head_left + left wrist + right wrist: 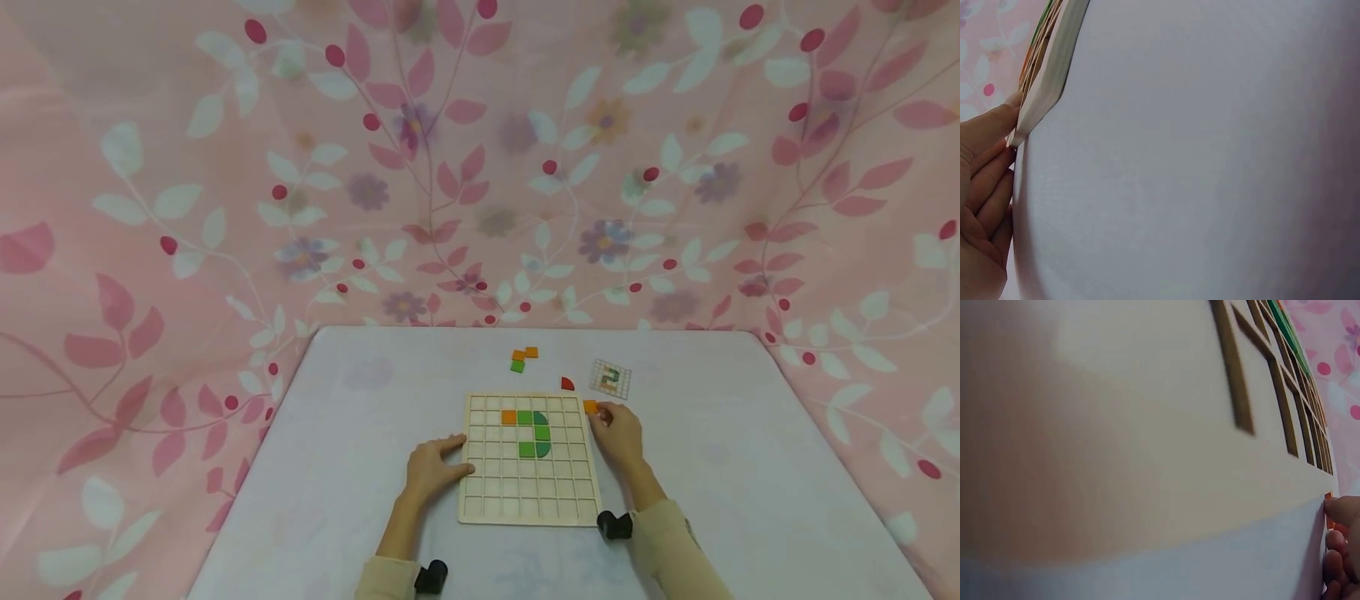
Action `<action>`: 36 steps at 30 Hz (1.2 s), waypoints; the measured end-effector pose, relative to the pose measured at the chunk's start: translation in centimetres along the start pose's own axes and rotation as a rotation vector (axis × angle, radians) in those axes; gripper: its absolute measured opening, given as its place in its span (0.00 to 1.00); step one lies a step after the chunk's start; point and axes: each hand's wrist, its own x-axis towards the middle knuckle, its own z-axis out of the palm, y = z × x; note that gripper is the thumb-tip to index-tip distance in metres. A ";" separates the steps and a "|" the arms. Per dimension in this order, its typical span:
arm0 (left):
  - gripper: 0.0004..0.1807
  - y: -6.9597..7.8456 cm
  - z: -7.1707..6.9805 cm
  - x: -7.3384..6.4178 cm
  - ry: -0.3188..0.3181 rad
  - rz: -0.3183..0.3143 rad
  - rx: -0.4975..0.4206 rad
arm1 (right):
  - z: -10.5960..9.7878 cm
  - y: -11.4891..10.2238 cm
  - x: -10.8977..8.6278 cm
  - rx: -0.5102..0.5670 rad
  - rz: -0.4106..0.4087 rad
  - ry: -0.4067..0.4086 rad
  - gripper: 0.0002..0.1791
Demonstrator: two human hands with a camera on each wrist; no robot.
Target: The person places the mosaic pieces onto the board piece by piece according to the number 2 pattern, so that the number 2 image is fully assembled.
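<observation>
A pale wooden grid board (528,489) lies flat on the table. Set in its squares are an orange square tile (509,417), several green square tiles (542,433) and dark green quarter-round tiles (540,418). My left hand (429,469) touches the board's left edge with thumb and forefinger spread apart. In the left wrist view, the thumb (997,122) meets the board's rim, the other fingers below it. Just off the board's upper right corner, my right hand (621,433) pinches an orange square tile (590,407). The right wrist view shows only a sliver of that tile, behind the fingertips.
Behind the board lie two loose orange tiles (532,352), a green tile (517,366) and a red quarter-round tile (567,383). A small gridded pattern card (611,379) sits to their right. A floral pink cloth (495,167) hangs behind the white table (360,467).
</observation>
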 end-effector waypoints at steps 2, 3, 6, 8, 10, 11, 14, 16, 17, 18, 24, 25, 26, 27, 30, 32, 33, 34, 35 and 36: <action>0.29 0.0 0.0 0.1 0.001 0.002 0.000 | 0.0 -0.1 0.4 -0.007 0.001 -0.023 0.15; 0.29 0.0 0.0 0.1 0.003 -0.005 -0.006 | 0.0 -0.1 0.6 -0.011 0.000 -0.042 0.16; 0.29 -0.1 0.1 0.2 0.003 -0.006 0.008 | -0.2 -0.2 1.2 -0.022 -0.003 -0.110 0.18; 0.29 -0.1 0.0 0.2 0.005 -0.003 0.014 | -0.5 -0.3 1.6 -0.020 0.003 -0.158 0.18; 0.29 0.0 0.0 0.3 0.004 0.002 0.022 | -0.6 -0.3 2.1 -0.025 0.007 -0.198 0.17; 0.29 0.0 -0.1 0.3 0.003 0.006 0.024 | -0.7 -0.2 2.3 -0.029 0.013 -0.214 0.17; 0.30 0.2 -0.2 0.3 0.002 0.011 0.014 | -0.8 -0.4 3.1 -0.025 0.027 -0.231 0.15; 0.30 0.3 -0.2 0.3 -0.003 0.012 0.012 | -0.7 -0.6 3.6 -0.010 0.021 -0.213 0.14; 0.30 0.3 -0.2 0.3 -0.004 0.012 0.016 | -0.6 -0.8 3.9 -0.001 0.016 -0.198 0.15; 0.30 0.3 -0.2 0.3 -0.006 0.009 0.018 | -0.4 -1.1 4.1 0.011 0.007 -0.183 0.15; 0.30 0.1 -0.2 0.3 -0.006 -0.003 0.026 | 1.3 -2.6 5.6 -0.050 -0.049 -0.194 0.18; 0.30 0.0 -0.2 0.2 -0.005 -0.003 0.026 | 1.6 -2.9 5.8 -0.078 -0.048 -0.202 0.19; 0.30 -0.1 -0.2 0.2 -0.005 -0.003 0.026 | 1.9 -3.2 6.0 -0.108 -0.042 -0.210 0.19; 0.30 -0.1 -0.2 0.2 -0.003 -0.001 0.023 | 2.0 -3.5 6.2 -0.139 -0.022 -0.224 0.19; 0.30 -0.2 -0.1 0.1 -0.003 0.000 0.024 | 2.5 -4.2 6.6 -0.220 0.033 -0.261 0.19; 0.30 -0.2 -0.1 0.1 -0.005 -0.001 0.024 | 2.5 -4.6 6.8 -0.230 0.077 -0.290 0.19; 0.30 -0.2 -0.1 0.1 -0.006 -0.001 0.028 | 2.5 -4.7 6.8 -0.222 0.099 -0.305 0.19; 0.30 -0.2 0.0 0.0 -0.008 -0.002 0.027 | 2.5 -4.9 6.9 -0.207 0.119 -0.315 0.18; 0.30 -0.1 0.0 0.0 -0.009 0.001 0.027 | 2.4 -5.0 6.9 -0.187 0.139 -0.321 0.18; 0.30 -0.2 0.0 0.0 -0.010 0.005 0.028 | 2.4 -5.0 6.9 -0.169 0.150 -0.322 0.18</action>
